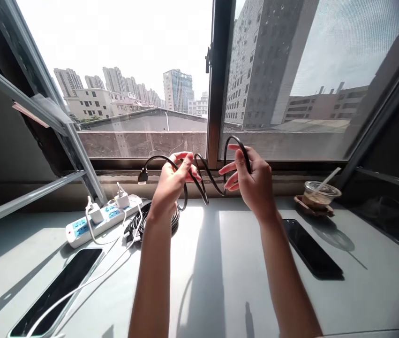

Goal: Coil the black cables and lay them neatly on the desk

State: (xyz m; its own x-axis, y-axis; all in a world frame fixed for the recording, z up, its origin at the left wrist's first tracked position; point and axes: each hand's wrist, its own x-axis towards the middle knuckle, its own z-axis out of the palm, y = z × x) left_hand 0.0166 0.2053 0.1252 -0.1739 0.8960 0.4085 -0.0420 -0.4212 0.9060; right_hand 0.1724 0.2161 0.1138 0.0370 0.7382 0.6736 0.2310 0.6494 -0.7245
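Above the grey sill, left hand (171,183) and right hand (253,180) clamped on black cable (206,180), power strip (101,218) left, cup (320,193) right

A pale grey table (220,281) runs along under the window. On its left lie a white power strip (97,223) with plugged-in chargers, a phone (56,293) with a white cord, and a coil of black cable (146,218). On the right lie a second dark phone (312,253) and a plastic cup (320,195) standing on a small coaster.
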